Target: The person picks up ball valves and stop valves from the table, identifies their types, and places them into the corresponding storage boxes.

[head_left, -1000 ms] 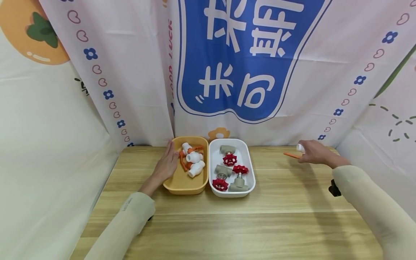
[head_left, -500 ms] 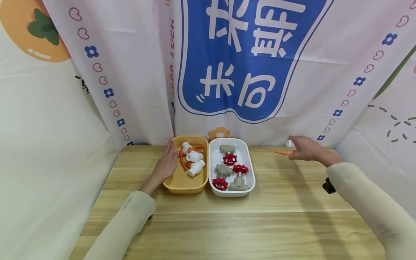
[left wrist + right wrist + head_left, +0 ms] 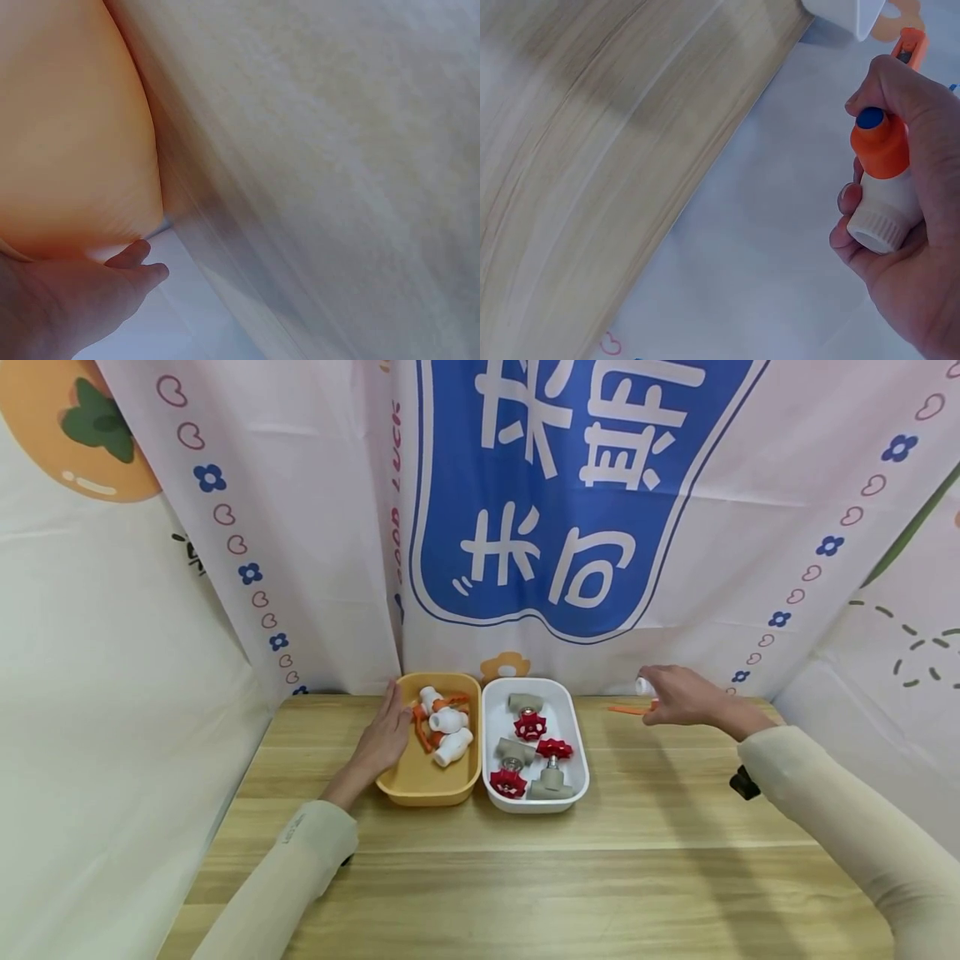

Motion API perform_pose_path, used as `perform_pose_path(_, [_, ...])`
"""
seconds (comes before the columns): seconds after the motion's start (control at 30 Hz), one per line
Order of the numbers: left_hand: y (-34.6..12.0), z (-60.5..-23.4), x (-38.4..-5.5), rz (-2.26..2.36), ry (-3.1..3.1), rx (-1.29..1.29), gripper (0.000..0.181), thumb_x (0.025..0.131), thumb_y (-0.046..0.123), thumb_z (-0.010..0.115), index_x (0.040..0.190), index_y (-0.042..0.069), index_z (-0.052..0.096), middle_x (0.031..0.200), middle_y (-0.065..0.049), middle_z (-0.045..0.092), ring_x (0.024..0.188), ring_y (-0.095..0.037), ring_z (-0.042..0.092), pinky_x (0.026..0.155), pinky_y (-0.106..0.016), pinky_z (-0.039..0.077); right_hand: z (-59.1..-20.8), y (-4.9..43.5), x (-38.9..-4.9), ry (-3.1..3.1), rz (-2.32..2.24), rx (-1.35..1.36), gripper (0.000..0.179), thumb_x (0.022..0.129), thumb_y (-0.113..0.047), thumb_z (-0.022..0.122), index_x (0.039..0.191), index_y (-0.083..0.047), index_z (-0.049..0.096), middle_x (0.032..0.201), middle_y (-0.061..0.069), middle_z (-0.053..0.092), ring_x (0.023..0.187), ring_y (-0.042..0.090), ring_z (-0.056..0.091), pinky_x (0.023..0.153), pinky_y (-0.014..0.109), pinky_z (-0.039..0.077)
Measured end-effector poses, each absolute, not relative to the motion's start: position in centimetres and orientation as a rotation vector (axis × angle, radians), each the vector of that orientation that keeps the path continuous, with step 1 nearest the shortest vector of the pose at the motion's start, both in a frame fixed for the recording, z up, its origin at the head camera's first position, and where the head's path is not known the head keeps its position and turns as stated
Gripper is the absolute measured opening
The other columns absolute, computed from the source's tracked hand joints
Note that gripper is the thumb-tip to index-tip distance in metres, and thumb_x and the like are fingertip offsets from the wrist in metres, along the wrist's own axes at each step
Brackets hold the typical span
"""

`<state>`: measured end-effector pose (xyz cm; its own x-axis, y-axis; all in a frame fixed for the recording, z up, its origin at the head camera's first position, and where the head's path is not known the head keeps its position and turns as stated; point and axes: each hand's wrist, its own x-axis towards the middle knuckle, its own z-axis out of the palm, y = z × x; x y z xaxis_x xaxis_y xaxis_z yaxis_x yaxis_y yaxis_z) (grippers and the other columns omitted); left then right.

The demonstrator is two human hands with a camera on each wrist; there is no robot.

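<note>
My right hand (image 3: 678,697) holds a white plastic ball valve (image 3: 889,199) with an orange lever, above the back right of the table. In the right wrist view the fingers curl round its white body, and a blue cap tops the orange collar. My left hand (image 3: 384,739) rests with straight fingers along the left wall of a yellow bin (image 3: 420,787). Inside that bin lie several similar ball valves (image 3: 448,721). The left wrist view shows the fingertips against the bin's outer side.
Touching the yellow bin on its right is a white bin (image 3: 536,808). It contains grey stop valves (image 3: 551,785) with red handwheels. A printed curtain (image 3: 337,568) hangs right behind the wooden table (image 3: 480,902).
My right hand has moved left toward the white bin, carrying the ball valve. The left hand stays at the yellow bin.
</note>
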<state>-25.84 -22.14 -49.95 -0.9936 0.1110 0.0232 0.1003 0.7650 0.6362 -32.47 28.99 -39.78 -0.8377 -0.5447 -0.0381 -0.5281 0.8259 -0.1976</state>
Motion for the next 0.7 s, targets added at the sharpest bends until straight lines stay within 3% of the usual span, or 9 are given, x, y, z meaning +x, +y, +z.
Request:
perform_pose_path(0.3, [-22.2,-49.8,-25.8,1.071,2.929,0.176,0.065,0.117,0.037,0.015,0.167,0.0,-0.002,0.178,-0.013,-0.011,0.164,-0.032,-0.002,0.131,-0.055,0.013,-39.0,26.7,-32.1,2.907,-0.262,-0.906,0.064,0.077,-0.021,0.091,0.129,0.003,0.062,0.101,0.008,0.071,0.077,0.019,0.06,0.073,0.038,0.061])
perform_pose_path(0.7, [-22.1,-49.9,-25.7,1.068,2.925,0.156,0.066,0.116,0.039,0.014,0.168,0.001,-0.002,0.178,-0.011,-0.011,0.164,-0.033,-0.001,0.13,-0.056,0.014,-38.2,24.7,-31.8,2.884,-0.275,-1.03,0.053,0.076,-0.02,0.091,0.119,-0.002,0.066,0.096,0.004,0.068,0.076,0.018,0.059,0.069,0.034,0.058])
